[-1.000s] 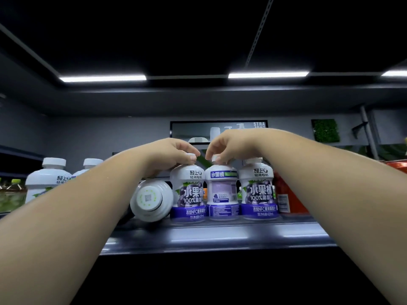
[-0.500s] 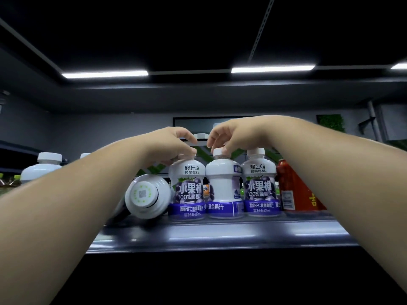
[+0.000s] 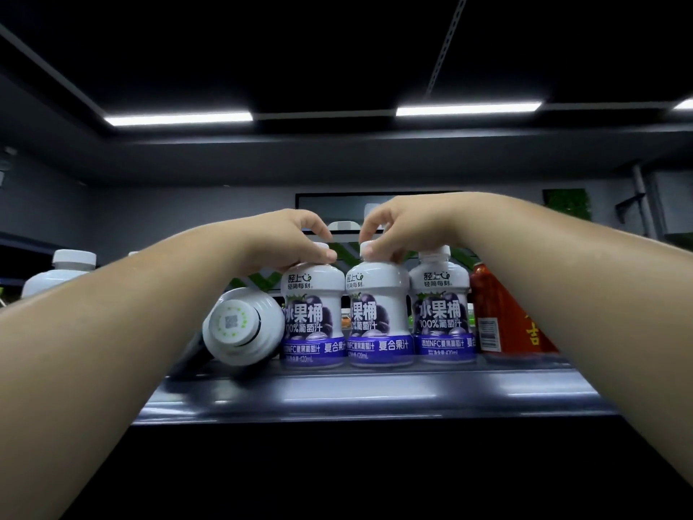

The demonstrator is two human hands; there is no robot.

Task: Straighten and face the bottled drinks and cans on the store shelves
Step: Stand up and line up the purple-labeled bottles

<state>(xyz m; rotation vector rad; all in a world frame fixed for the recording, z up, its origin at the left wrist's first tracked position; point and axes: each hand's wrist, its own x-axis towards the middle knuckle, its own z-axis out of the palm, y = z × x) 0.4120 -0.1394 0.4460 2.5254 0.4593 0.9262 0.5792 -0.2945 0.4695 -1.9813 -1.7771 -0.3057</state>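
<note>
- while both arms reach up over the shelf (image 3: 337, 401), the left hand (image 3: 290, 238) curls its fingers round the white cap of the left grape juice bottle (image 3: 313, 320) and grips it.
- the right hand (image 3: 399, 227) pinches the cap of the middle grape juice bottle (image 3: 377, 320) between thumb and fingertips.
- both held bottles stand upright near the shelf's front edge, touching side by side; the middle one's label is turned a little to the left, so its first big character is out of sight.
- a third grape juice bottle (image 3: 438, 313) stands just right of them, upright, label facing front, with no hand on it.
- a toppled bottle (image 3: 240, 326) lies on its side just left of the row, its cap pointing out toward the camera, and appears to touch the left bottle.
- a red bottle (image 3: 495, 320) stands at the right end, barcode outward, partly behind the right forearm.
- a white bottle (image 3: 65, 270) stands well apart at far left, behind the left forearm.
</note>
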